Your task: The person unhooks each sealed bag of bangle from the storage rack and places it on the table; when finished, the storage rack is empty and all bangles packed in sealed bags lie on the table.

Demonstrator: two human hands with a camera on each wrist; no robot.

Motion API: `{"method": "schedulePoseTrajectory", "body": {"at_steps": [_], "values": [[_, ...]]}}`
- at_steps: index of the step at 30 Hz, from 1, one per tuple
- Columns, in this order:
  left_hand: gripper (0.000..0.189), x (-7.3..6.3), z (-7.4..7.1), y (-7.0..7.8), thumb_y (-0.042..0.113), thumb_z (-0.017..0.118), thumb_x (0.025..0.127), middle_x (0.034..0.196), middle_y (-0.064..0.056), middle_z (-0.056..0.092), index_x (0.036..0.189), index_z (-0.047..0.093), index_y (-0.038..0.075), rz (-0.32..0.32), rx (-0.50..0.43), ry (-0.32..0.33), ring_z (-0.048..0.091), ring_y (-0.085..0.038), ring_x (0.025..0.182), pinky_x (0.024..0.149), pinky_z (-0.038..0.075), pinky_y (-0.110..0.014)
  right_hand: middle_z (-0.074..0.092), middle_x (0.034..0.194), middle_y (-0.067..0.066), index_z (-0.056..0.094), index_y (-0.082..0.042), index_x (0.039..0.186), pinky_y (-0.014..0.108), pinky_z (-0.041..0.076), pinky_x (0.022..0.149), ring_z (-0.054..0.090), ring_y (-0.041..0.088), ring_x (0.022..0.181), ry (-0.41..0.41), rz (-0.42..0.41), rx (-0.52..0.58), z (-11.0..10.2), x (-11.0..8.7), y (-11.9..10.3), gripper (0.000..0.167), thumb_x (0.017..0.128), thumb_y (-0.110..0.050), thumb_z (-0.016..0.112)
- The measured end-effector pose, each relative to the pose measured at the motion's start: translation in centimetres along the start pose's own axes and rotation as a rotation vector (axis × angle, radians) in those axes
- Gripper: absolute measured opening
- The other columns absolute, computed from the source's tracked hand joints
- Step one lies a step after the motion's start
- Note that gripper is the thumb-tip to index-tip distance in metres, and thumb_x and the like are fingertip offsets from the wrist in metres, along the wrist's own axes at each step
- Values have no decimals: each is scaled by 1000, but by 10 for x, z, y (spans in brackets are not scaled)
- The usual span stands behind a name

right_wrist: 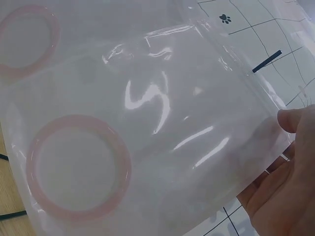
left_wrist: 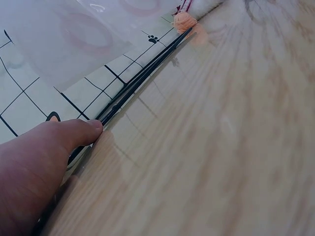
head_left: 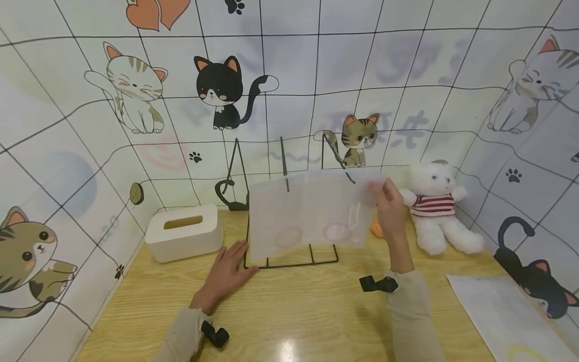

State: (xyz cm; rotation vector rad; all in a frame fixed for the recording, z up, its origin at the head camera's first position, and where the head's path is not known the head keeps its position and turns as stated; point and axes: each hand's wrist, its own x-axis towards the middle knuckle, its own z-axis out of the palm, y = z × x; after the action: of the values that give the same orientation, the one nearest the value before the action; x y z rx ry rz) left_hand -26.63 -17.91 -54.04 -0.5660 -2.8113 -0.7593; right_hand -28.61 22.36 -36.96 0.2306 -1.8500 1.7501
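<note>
My right hand (head_left: 390, 203) pinches the upper right edge of a translucent plastic bag (head_left: 312, 211) with faint pink rings. Thumb and fingers grip that edge in the right wrist view, where a ring (right_wrist: 78, 167) shows large and a second bag panel lies behind. The bag hangs in front of a black wire rack (head_left: 294, 265) and hides much of it. Thin black prongs (head_left: 283, 156) of the rack stick up behind and beside the bag. My left hand (head_left: 228, 274) rests at the rack's lower left corner, fingers extended, its thumb (left_wrist: 86, 132) touching the base bar.
A white tissue box (head_left: 184, 234) stands left of the rack. At the right sits a white teddy bear (head_left: 434, 211) in a striped top, with an orange yarn ball (left_wrist: 184, 22) nearby. A pale sheet (head_left: 502, 311) lies at the right front. Cat-printed walls enclose the wooden table (head_left: 298, 311).
</note>
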Motion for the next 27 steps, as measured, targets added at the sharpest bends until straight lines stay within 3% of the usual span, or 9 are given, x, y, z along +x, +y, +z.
{"method": "schedulePoseTrajectory", "body": {"at_steps": [5,9,18,23,27], "values": [[82,1,-1,-1,59,61,92,158,-8,42,153,40,10,-4,14,1,33,-27,150,125,14,-54,50,86,-7,58,-1,97,21,39,75,44,9,82,-29,-48,34,3,0,-2,18,104,-18,54],[81,0,0,-1,56,63,91,158,-9,41,153,41,9,-21,10,-3,33,-27,150,125,13,-53,54,91,-5,58,-4,97,21,41,79,46,10,88,-36,-60,33,4,-1,-4,18,103,-21,55],[79,-1,1,0,55,63,92,158,-10,42,152,42,8,-10,-17,5,34,-29,149,124,14,-55,52,86,-8,56,0,97,20,40,75,45,9,84,-4,-48,19,3,-5,-10,17,104,-16,53],[81,-1,0,1,58,60,92,159,-9,39,154,39,11,-15,-3,-13,32,-27,150,125,12,-53,44,76,-7,56,-10,89,21,34,64,40,9,73,31,-47,-12,3,-5,-11,16,103,-18,55],[82,-1,-1,2,60,60,92,160,-8,38,155,39,11,-25,-9,-28,32,-27,150,125,11,-52,43,72,-7,58,-16,86,21,32,61,38,9,69,42,-29,40,3,-5,-11,16,102,-17,57]]}}
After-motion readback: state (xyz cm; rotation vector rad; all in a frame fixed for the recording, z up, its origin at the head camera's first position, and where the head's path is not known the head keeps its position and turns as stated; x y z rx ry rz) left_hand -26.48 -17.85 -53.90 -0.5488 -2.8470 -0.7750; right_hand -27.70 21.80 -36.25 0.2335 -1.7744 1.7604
